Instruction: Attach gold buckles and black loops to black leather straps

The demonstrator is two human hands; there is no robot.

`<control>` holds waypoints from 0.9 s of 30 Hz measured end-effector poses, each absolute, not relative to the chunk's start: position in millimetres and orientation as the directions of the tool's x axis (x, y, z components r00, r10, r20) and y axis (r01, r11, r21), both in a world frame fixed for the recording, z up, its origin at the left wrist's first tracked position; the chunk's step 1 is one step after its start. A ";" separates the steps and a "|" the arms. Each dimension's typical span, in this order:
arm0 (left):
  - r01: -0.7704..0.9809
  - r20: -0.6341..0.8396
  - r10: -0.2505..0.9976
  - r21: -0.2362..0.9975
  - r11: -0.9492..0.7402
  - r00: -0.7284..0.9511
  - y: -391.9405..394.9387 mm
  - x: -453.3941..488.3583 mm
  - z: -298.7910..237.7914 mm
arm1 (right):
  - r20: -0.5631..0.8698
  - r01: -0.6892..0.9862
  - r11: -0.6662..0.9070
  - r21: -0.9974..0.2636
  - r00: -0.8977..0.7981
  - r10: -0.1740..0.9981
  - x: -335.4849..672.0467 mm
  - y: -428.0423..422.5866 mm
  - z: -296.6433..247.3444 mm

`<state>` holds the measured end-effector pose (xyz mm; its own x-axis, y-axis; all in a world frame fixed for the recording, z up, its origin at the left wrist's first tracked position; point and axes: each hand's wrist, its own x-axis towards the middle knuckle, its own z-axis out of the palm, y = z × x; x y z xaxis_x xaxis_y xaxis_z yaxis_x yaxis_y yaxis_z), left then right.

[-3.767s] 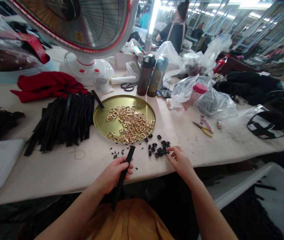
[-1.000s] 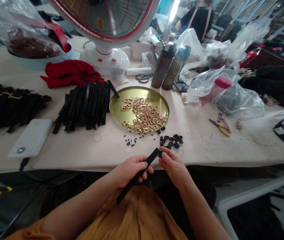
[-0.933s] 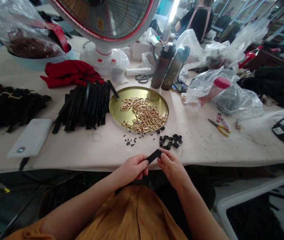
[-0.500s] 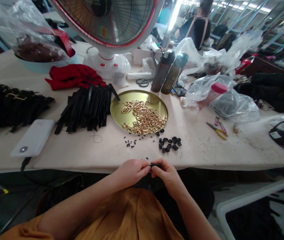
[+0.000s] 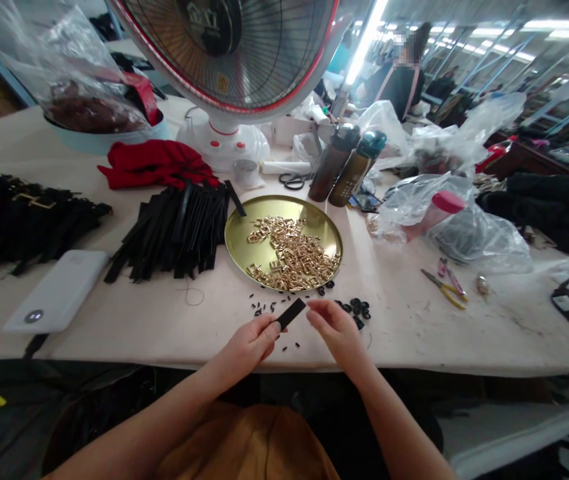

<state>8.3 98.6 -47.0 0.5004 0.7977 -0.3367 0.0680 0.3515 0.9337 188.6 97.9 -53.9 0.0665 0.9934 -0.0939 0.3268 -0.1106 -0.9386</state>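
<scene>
My left hand (image 5: pixel 253 343) is closed around one end of a short black strap (image 5: pixel 291 313), whose free end points up and to the right. Beside that free end is my right hand (image 5: pixel 337 333), thumb and fingertips slightly apart, with nothing visible between them. Just beyond both hands lie tiny black pieces (image 5: pixel 259 309) and a cluster of small black rings (image 5: pixel 357 307), partly covered by my right hand. A round gold tray (image 5: pixel 238 248) farther back holds a heap of gold-coloured buckles (image 5: pixel 294 253).
A pile of black straps (image 5: pixel 174 233) and a white power bank (image 5: pixel 59 290) lie to the left. Behind the tray stand a fan (image 5: pixel 229 133) and two bottles (image 5: pixel 334 163). Pliers (image 5: pixel 443 289) and plastic bags (image 5: pixel 494 233) are at the right. A person (image 5: pixel 399 83) is in the background.
My hands were together at the table's front edge; they have moved forward over the table and apart. The right hand has come off the strap, which now shows clearly in my left.
</scene>
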 end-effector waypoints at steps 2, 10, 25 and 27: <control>0.056 -0.369 0.808 0.920 0.389 0.460 102.2 4.6 -50.0 | 0.073 0.645 0.049 -0.762 0.010 0.997 194.3 128.8 -51.2; 0.070 -0.409 0.828 0.907 0.416 0.383 101.3 -4.6 -48.8 | 0.096 0.900 0.267 -0.345 -0.249 0.964 185.1 187.5 -44.2; 0.050 -0.229 0.844 0.971 0.234 0.485 102.8 31.6 -32.8 | -0.348 -0.151 -0.353 -0.923 -0.062 0.936 173.1 79.8 -38.0; 0.175 -0.181 0.847 0.979 0.106 0.500 97.7 33.6 -31.6 | -0.308 -0.140 -0.310 -0.940 -0.036 0.951 168.6 69.9 -44.2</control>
<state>33.6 97.7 -31.6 0.4998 0.8469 -0.1812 0.1748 0.1063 0.9789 168.6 69.9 -44.2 -0.0359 0.9507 -0.3081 -0.1398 -0.3100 -0.9404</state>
